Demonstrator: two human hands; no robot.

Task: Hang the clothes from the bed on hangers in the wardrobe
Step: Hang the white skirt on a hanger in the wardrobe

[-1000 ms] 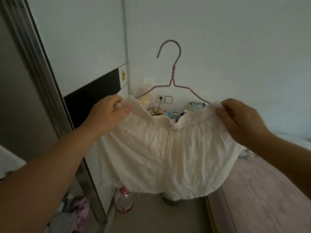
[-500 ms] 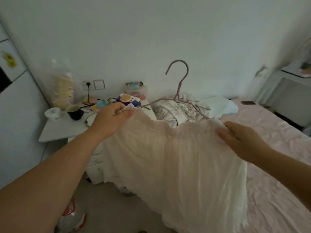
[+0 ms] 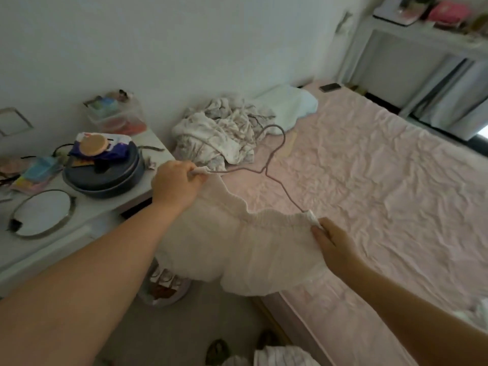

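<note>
From the head view, the left hand (image 3: pixel 176 185) grips one end of the hanger (image 3: pixel 274 165) together with the corner of the white shorts (image 3: pixel 245 249), fingers curled round both. The right hand (image 3: pixel 334 245) holds the other end, fingers lying along the waistband and pinching the cloth at the hanger's tip. The shorts hang on the hanger, held in the air over the edge of the bed (image 3: pixel 383 180), with the hook pointing away toward a crumpled floral garment (image 3: pixel 219 136) that lies on the bed beside a pale pillow (image 3: pixel 290 107). To the left, a white surface (image 3: pixel 105 207) carries a round mirror (image 3: pixel 42 212), a dark round pan (image 3: pixel 105 175) and a clear box (image 3: pixel 116 114).
</note>
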